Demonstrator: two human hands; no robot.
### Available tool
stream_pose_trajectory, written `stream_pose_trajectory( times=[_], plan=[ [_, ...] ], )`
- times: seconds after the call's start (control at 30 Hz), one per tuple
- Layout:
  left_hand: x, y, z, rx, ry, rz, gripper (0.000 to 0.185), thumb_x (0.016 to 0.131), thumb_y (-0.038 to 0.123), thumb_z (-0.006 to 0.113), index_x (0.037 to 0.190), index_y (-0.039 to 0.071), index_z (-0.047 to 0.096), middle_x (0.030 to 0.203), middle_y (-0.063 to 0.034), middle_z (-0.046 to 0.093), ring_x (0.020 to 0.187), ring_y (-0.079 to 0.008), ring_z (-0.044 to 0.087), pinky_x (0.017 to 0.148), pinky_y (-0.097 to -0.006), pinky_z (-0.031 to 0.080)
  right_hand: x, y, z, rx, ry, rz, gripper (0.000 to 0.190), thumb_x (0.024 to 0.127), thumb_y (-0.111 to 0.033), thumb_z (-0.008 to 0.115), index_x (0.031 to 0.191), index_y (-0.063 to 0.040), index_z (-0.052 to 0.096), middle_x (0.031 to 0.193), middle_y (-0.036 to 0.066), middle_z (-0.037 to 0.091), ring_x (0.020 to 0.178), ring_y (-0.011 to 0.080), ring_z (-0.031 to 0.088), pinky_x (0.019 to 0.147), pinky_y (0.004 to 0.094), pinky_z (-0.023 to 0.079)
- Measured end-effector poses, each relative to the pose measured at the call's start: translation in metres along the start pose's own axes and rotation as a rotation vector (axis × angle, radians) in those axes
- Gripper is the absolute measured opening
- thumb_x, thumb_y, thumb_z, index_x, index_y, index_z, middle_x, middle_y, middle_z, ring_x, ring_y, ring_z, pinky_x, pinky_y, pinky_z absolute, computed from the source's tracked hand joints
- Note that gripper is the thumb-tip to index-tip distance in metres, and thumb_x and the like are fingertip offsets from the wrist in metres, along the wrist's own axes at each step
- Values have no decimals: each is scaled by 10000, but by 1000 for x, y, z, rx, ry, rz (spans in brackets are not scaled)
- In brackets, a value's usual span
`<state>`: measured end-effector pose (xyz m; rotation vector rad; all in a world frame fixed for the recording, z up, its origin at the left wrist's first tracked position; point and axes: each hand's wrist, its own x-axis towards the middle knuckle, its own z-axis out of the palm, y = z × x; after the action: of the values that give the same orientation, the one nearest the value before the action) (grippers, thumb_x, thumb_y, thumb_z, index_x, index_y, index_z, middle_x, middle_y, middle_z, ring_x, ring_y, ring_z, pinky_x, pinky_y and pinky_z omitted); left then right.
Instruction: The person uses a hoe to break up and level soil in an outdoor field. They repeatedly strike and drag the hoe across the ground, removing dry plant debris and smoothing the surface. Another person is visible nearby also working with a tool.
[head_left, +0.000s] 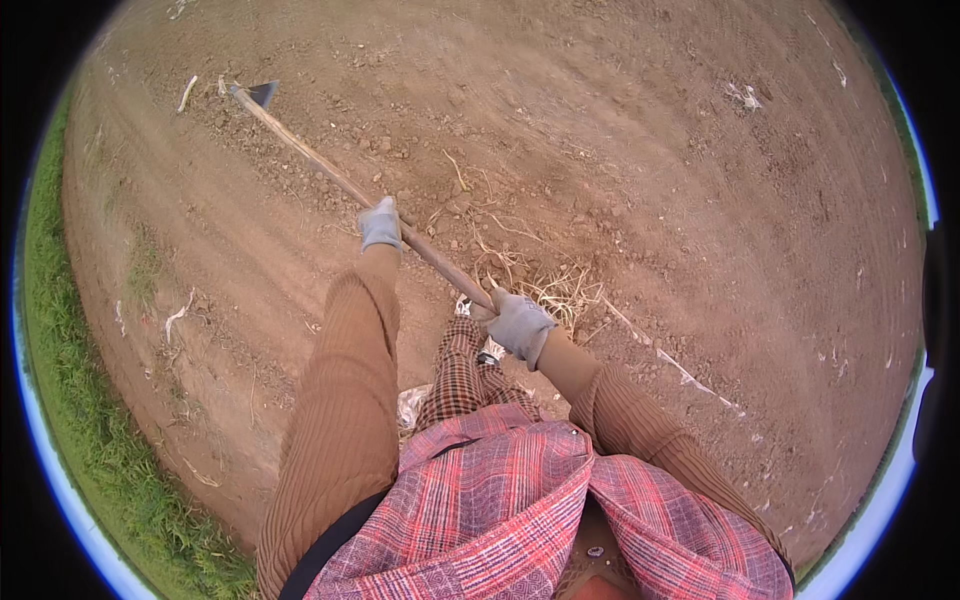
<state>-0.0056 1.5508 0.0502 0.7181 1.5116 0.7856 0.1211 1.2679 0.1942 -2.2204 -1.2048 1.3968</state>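
Observation:
Both of my hands wear grey work gloves and grip the long wooden handle of a hoe. My left hand holds it around the middle, and my right hand is closed near its rear end. The handle slants up and left across the view to a dark metal hoe blade at the far end. The blade is at or just above loose, cloddy soil; whether it touches cannot be told. Dry straw-like stalks lie on the ground just beyond my right hand.
Bare brown soil stretches around me. Green grass borders the field at left. A pale strip lies at right, and white scraps at left. Crumpled clear plastic rests beside my checked trouser leg.

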Motion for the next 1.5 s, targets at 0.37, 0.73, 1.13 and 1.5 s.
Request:
stream_pose_trajectory(
  times=[0.37,0.73,1.13,1.5],
  plan=[
    [-243,-189,40,-151,-341,-781,78,963,149,657,956,77,627,762,-69,664,692,-267,667,598,-445,565,-275,133,-27,175,-105,546,547,906,-552,672,973,-10,703,850,215,706,814,299,697,753,414,539],
    [-201,-62,-54,-99,-188,-513,235,977,257,595,876,45,595,735,-188,641,667,-352,641,649,-509,539,-210,111,8,305,-67,-9,555,929,-315,725,1395,-143,479,928,237,707,846,381,713,731,449,546],
    [7,346,-177,-167,-25,428,204,952,204,710,894,74,564,750,-82,599,611,-244,640,558,-402,588,45,-257,5,171,-8,-366,463,959,-471,628,1088,-27,661,772,148,679,692,218,687,630,367,535],
    [55,16,-154,204,-498,-638,431,929,488,709,1112,99,674,962,-114,733,839,-303,712,782,-506,601,63,-155,85,218,-293,573,408,925,-453,693,975,-49,671,662,12,612,533,117,551,467,299,435]
  ],
)
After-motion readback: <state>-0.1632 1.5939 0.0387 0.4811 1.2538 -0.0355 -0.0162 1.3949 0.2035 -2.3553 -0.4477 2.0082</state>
